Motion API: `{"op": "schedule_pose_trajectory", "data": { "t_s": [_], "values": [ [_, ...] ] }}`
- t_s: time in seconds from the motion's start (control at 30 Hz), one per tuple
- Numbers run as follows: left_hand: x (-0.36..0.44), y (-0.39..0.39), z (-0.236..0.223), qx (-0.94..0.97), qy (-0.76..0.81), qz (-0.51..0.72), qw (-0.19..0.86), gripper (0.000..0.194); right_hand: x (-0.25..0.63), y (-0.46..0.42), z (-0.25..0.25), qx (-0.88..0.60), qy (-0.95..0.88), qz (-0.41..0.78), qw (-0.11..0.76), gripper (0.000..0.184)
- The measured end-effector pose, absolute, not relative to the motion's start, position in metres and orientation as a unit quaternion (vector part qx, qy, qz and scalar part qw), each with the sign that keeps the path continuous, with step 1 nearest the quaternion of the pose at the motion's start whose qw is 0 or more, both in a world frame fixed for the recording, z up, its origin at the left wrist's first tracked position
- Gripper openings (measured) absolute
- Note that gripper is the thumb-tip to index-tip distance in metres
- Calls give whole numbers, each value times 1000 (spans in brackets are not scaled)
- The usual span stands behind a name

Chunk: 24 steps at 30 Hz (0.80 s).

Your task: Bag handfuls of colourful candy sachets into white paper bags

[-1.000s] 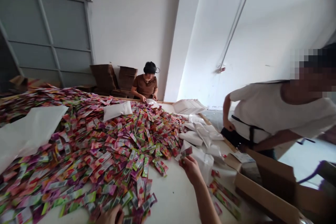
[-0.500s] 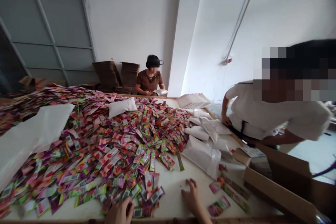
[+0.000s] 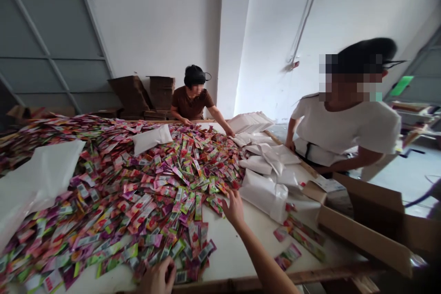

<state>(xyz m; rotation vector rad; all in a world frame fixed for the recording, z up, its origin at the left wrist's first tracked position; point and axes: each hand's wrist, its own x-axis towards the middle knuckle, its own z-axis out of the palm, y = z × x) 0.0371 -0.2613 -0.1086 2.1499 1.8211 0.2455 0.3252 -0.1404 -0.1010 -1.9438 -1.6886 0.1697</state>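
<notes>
A wide heap of small colourful sachets (image 3: 138,211) covers much of the table in front of me. At the near edge, my left hand (image 3: 159,277) rests by the sachets with its fingers curled in; whatever may be inside them is hidden. My right hand (image 3: 234,207) reaches forward with fingers spread, at the right border of the heap. Its fingertips are beside a few sachets, and I see nothing held. Just right of it lies a filled white bag (image 3: 263,195). A few loose sachets (image 3: 288,256) lie farther right, near the table edge.
An open cardboard box (image 3: 358,234) stands at the right. More white bags (image 3: 257,164) and a white stack (image 3: 251,122) lie beyond. White plastic sheeting (image 3: 41,174) covers the left. One co-worker (image 3: 193,103) reaches across the far side; another person (image 3: 347,128) stands right.
My right hand has moved forward to the edge of the heap. My left hand has stayed put. The far co-worker now stretches an arm toward the white bags; the person at right stands more upright.
</notes>
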Motion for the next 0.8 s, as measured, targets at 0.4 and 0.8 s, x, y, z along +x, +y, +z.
{"op": "schedule_pose_trajectory", "data": {
  "t_s": [0.4,0.8],
  "values": [
    [103,-133,-27,804,566,180,26,40,293,-153,-127,-710,-673,111,172,53],
    [143,4,-34,830,558,3,-15,52,309,-201,-109,-719,-616,137,292,68]
  ]
}}
